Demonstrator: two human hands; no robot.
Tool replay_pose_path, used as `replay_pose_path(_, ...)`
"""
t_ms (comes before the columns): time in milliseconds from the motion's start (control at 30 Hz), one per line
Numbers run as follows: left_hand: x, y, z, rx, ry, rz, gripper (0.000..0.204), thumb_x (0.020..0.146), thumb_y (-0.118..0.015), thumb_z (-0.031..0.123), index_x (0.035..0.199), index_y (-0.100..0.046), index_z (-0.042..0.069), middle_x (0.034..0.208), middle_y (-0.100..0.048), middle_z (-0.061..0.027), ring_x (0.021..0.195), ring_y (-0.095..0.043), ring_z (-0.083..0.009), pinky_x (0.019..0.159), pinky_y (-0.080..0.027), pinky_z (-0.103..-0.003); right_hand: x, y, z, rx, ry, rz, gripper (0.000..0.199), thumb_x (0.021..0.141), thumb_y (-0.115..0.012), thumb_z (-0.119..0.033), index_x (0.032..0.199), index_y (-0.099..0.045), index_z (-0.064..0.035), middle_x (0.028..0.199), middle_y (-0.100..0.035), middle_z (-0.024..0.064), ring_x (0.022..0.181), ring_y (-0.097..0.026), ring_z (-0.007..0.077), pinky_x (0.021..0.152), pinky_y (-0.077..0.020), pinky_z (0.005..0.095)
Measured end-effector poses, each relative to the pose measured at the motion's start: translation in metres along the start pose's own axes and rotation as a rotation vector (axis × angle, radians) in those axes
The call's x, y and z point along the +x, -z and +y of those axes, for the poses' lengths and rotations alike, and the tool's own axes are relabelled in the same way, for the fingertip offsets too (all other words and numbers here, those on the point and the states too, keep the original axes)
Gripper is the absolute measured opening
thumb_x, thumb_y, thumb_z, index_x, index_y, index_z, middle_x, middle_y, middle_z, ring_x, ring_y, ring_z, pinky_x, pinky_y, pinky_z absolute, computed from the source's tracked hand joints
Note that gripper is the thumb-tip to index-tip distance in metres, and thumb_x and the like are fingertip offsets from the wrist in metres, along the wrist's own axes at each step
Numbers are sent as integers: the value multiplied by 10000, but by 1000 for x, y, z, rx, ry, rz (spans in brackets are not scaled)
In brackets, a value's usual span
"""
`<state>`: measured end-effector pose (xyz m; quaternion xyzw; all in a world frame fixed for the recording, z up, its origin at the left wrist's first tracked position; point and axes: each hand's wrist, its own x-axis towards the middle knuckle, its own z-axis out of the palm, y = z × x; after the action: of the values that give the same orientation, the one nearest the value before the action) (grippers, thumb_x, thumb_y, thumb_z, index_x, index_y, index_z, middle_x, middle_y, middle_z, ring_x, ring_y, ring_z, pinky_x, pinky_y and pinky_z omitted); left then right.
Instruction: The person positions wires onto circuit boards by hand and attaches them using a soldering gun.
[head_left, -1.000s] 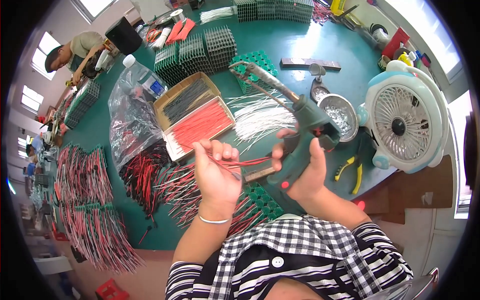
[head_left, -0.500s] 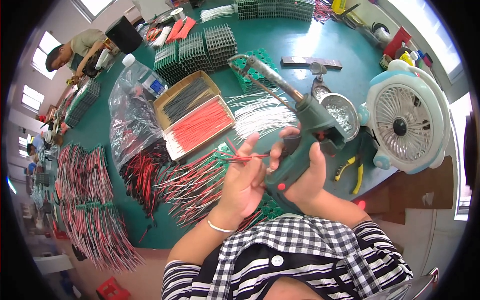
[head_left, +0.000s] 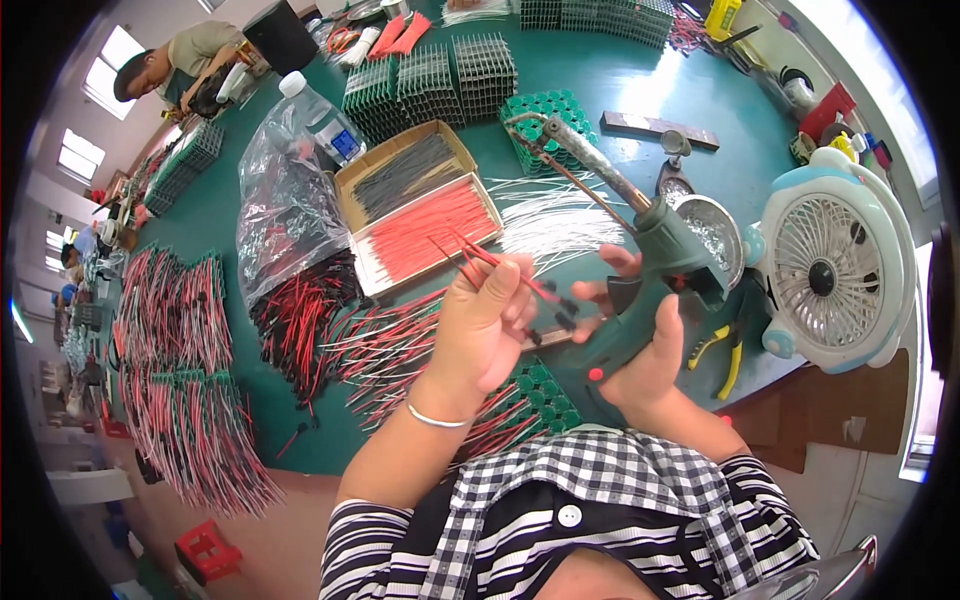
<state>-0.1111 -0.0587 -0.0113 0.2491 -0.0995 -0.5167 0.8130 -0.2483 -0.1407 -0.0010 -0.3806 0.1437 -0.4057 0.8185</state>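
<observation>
Near the table's (head_left: 620, 90) front edge, the left hand (head_left: 487, 320) pinches thin red wires (head_left: 490, 260) between thumb and fingertips. The right hand (head_left: 640, 350) wraps curled fingers round a chunky green soldering gun (head_left: 640, 260) with a long metal barrel. A cardboard box (head_left: 420, 205) holds straight red and black leads.

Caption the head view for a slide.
Left hand holds red wires beside green soldering gun gripped by right hand.
</observation>
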Motion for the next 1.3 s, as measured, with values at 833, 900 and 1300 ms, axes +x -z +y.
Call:
replay_pose_path(833, -14, -21, -12, 16, -4, 154, 58, 878, -675, 126, 896, -648, 78, 746, -613, 3, 545, -483, -72, 520, -398, -222, -29, -2, 5, -579, -46, -16, 389, 766, -669, 73, 1120, -526, 3, 1039, -567, 64, 902, -597, 132, 796, -521, 288)
replay_pose_path(900, -13, -19, -13, 25, -19, 167, 64, 877, -678, 130, 892, -645, 78, 741, -607, 7, 541, -478, -70, 517, -393, -221, -28, -6, 7, -536, -57, 3, 354, 793, -641, 77, 1120, -523, 8, 1013, -590, 72, 871, -632, 136, 763, -527, 279)
replay_pose_path(1300, -9, -16, -18, 118, -133, 181, 91, 870, -681, 108, 938, -630, 76, 734, -585, 18, 539, -470, -58, 484, -356, -200, -29, 5, 9, -748, 9, 13, 230, 785, -684, 20, 991, -585, -5, 848, -612, 24, 709, -573, 79, 621, -469, 225)
